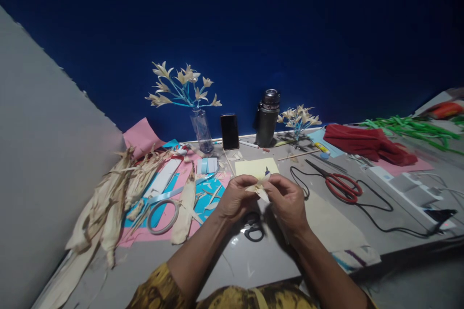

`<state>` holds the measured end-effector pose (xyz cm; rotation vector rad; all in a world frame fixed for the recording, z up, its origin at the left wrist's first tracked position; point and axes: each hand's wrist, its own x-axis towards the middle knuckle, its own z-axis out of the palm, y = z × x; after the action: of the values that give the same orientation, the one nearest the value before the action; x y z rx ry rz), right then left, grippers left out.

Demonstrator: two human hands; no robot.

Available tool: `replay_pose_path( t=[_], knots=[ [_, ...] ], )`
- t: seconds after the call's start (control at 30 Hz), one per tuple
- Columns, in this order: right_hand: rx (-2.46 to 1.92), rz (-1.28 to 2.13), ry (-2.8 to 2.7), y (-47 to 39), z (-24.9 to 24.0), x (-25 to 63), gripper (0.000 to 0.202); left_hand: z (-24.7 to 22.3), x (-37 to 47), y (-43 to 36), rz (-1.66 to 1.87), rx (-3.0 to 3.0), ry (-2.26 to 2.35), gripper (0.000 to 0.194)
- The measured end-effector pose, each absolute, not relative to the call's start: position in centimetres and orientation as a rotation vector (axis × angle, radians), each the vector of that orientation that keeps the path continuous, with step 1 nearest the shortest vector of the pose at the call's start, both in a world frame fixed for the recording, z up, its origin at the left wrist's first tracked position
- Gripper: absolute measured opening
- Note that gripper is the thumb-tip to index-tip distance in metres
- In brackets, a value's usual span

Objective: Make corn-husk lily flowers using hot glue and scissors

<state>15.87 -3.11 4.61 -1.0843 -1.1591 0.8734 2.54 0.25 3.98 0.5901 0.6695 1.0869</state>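
Note:
Near the middle of the table, a small pale husk flower piece [260, 189] is pinched between both hands. My left hand [234, 198] closes its fingertips on the piece from the left. From the right, my right hand [289, 201] holds it between thumb and fingers. A small dark blue tip [267, 171] shows just above the piece; what it belongs to is unclear. Behind the hands lies a yellow paper pad [250, 167]. Black-handled scissors [254, 234] rest on the table below them, partly in shadow.
Dried husks [116, 207], a tape roll [163, 216] and coloured paper lie left. Behind stand a vase [201, 130] of husk flowers, a phone [229, 131] and a dark flask [267, 120]. Red-handled scissors [343, 187], a black cord, red cloth [366, 142] and a power strip [402, 193] are right.

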Motion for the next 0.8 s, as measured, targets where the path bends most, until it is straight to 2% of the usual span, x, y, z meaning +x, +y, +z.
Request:
replay_pose_path(
  t=[0.23, 0.8],
  knots=[
    [-1.092, 0.913, -1.212, -3.3, 5.0, 16.1, 0.017, 4.4, 2.5, 0.2, 1.068, 0.602, 0.647, 0.03],
    [-1.092, 0.923, -1.288, -3.0, 4.9, 17.0, 0.018, 4.7, 2.0, 0.2, 1.032, 0.799, 0.676, 0.02]
  ],
)
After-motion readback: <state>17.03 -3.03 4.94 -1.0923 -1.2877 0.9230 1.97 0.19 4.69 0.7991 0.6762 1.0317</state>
